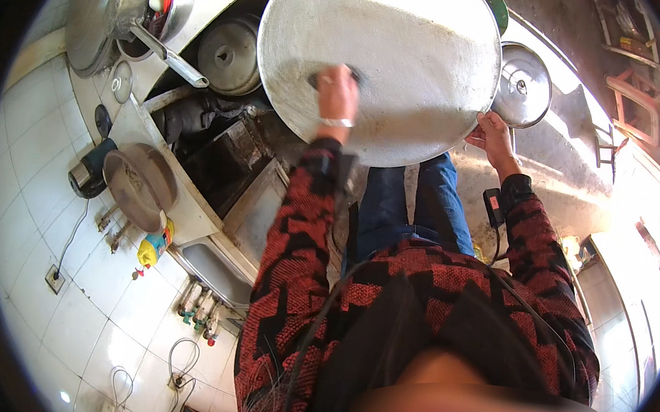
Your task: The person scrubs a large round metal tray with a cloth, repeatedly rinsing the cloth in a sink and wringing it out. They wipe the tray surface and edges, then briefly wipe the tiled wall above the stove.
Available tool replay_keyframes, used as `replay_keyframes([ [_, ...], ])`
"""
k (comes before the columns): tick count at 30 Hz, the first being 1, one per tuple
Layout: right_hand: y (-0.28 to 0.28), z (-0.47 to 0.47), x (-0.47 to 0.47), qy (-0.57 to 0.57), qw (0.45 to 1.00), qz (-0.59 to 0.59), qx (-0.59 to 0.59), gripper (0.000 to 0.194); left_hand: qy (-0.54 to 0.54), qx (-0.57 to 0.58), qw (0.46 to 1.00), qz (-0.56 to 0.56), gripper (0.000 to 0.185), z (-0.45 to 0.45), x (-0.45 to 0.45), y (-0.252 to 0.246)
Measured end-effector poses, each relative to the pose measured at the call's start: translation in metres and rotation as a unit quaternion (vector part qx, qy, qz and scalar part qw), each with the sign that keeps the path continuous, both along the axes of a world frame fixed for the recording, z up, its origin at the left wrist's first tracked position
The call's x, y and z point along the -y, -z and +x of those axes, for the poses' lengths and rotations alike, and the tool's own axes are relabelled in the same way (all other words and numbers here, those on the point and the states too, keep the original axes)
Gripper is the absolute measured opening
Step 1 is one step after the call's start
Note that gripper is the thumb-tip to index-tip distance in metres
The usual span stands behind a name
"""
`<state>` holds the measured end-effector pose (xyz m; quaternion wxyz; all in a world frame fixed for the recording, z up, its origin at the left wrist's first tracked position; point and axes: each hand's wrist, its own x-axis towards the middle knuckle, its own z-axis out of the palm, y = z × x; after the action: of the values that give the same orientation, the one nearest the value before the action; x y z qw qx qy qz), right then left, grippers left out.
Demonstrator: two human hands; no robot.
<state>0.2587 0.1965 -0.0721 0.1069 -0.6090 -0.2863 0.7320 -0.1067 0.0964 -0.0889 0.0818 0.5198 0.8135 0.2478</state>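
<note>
A large round metal lid or tray (pixel 419 80), dull silver and faintly scratched, is tilted in front of my legs. My left hand (pixel 338 94), blurred by motion, presses a dark scouring pad (pixel 353 74) against its face, left of the middle. Only the pad's edges show on either side of the fingers. Down at the lower right rim, my right hand (pixel 491 138) pinches the edge of the metal disc. Whatever supports the disc from behind is hidden.
On the left stand a long-handled metal pan (pixel 171 60), a lidded pot (pixel 228 55), a brown basin (pixel 157 179) and a yellow-blue bottle (pixel 155 245) by a metal sink (pixel 216 270). A shiny pot lid (pixel 522 84) and a pinkish stool (pixel 635 107) are at right.
</note>
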Motion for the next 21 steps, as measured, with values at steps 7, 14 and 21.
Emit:
replay_keyframes([
  [7, -0.003, 0.005, -0.016, -0.052, 0.998, -0.029, 0.025, 0.023, -0.185, -0.163, 0.966, -0.071, 0.024, -0.026, -0.004, -0.016],
  [14, -0.008, 0.011, -0.03, -0.097, 0.994, -0.039, -0.04, 0.02, 0.17, 0.041, 0.983, -0.056, 0.026, 0.177, -0.014, -0.012],
  [21, -0.007, 0.018, -0.043, -0.156, 0.983, -0.047, -0.079, 0.023, 0.258, 0.005, 0.966, -0.027, 0.025, 0.193, -0.166, -0.001],
])
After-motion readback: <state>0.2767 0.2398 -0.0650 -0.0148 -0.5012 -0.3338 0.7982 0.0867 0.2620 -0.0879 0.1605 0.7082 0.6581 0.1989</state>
